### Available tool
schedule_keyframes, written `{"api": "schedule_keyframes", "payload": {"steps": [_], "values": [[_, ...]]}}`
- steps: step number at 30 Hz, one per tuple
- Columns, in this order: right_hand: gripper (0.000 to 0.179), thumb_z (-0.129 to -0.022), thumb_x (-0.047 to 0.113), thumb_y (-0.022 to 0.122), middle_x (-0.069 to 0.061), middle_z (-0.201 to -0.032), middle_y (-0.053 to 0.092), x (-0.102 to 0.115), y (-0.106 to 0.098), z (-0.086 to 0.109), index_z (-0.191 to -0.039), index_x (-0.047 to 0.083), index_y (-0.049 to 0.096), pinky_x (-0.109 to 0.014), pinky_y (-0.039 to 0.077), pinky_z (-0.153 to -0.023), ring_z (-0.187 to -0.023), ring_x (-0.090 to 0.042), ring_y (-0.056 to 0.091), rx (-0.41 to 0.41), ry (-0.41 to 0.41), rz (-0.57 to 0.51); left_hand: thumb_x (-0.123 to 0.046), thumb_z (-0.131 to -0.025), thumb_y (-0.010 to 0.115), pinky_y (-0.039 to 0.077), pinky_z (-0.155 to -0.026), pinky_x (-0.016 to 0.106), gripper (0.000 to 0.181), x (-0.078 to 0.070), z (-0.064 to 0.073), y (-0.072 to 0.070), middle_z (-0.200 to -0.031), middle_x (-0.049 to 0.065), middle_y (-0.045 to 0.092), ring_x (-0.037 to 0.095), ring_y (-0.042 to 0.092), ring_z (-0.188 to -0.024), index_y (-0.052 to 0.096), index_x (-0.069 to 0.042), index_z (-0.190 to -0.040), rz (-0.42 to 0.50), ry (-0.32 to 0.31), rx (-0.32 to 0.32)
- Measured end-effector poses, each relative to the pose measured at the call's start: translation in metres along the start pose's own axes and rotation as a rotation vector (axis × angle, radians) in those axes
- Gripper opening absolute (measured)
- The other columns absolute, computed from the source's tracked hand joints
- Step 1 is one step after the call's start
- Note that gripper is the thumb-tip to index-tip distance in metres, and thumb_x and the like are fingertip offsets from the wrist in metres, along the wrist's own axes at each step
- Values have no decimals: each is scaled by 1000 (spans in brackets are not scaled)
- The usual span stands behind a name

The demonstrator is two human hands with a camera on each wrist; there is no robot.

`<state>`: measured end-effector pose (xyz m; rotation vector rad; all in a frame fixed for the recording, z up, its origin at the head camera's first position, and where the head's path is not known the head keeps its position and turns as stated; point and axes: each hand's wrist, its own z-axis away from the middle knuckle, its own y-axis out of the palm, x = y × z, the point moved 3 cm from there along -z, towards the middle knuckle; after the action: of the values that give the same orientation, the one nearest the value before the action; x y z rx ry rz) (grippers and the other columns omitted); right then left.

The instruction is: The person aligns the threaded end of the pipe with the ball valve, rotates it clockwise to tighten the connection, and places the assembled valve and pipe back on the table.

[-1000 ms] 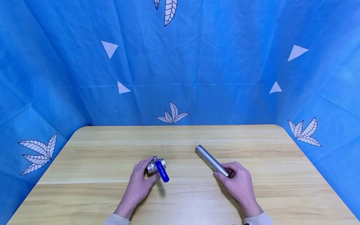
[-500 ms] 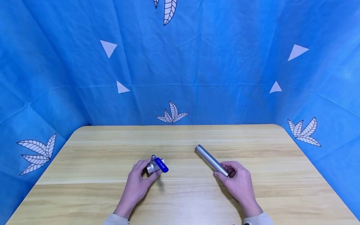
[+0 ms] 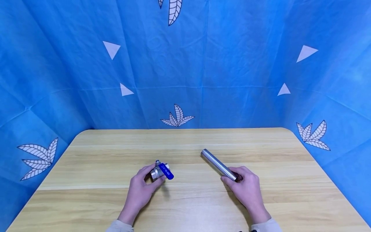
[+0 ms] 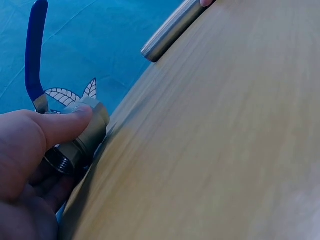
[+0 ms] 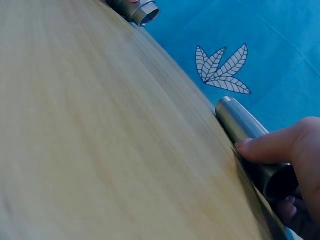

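On the far L, the blue cloth (image 3: 87, 64) hangs w/ a white leaf print (image 3: 40, 158) on it. It's thin and a bit creased.

Next, on the L side of the table (image 3: 185, 203), the left hand (image 3: 140, 188) holds the metal valve (image 3: 156, 174), thumb on one side, fingers round the other. The valve is chunky & shiny w/ flat sides, and its hole has screw lines inside. Its blue handle (image 3: 166, 171) is flat, w/ a round tip & tiny white writing, and slants to the near R. There's a shadow under it; can't tell if the valve touches the wood.

In the middle, btwn the two hands, the tabletop is pale wood w/ long streaks. The valve & the tube are well apart.

Then, R of the middle, comes the metal tube (image 3: 218, 164). It's long, round, hollow & smooth-looking. Its far end points L; the near end is in the right hand (image 3: 246, 187), pinched btwn thumb & fingers.

Step now, I'd say: one thing held per hand, not joined. Next move prob. calls for a firm grip on both, b/c round, shiny metal may slip or roll, & for minding the loose-looking handle, which might swing.
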<state>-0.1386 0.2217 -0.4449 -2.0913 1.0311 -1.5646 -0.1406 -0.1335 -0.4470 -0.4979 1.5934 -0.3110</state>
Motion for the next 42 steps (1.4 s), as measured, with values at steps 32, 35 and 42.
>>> {"api": "schedule_keyframes", "payload": {"steps": [32, 35, 42], "values": [[42, -92, 8, 84, 11, -98, 81, -4, -3, -7, -131, -3, 72, -22, 63, -85, -92, -8, 77, 161, 455, -658, -1, -85, 87, 46, -122, 55, 66, 3, 2, 0, -151, 21, 64, 43, 61, -140, 64, -4, -147, 136, -62, 103], [42, -94, 3, 80, 8, -101, 81, -2, -1, -6, -134, -6, 69, -24, 65, -87, -93, -9, 77, 176, 439, -720, -9, -87, 90, 47, -121, 54, 63, 3, 1, 2, -150, 18, 66, 40, 62, -141, 66, -8, -145, 143, -76, 116], [46, -98, 2, 74, 5, -107, 77, 3, 4, -5, -142, -5, 63, -26, 65, -92, -99, -9, 74, 216, 389, -757, -17, -87, 92, 44, -123, 56, 63, 1, 1, 2, -147, 18, 68, 41, 61, -142, 67, -7, -144, 136, -88, 120]]}}
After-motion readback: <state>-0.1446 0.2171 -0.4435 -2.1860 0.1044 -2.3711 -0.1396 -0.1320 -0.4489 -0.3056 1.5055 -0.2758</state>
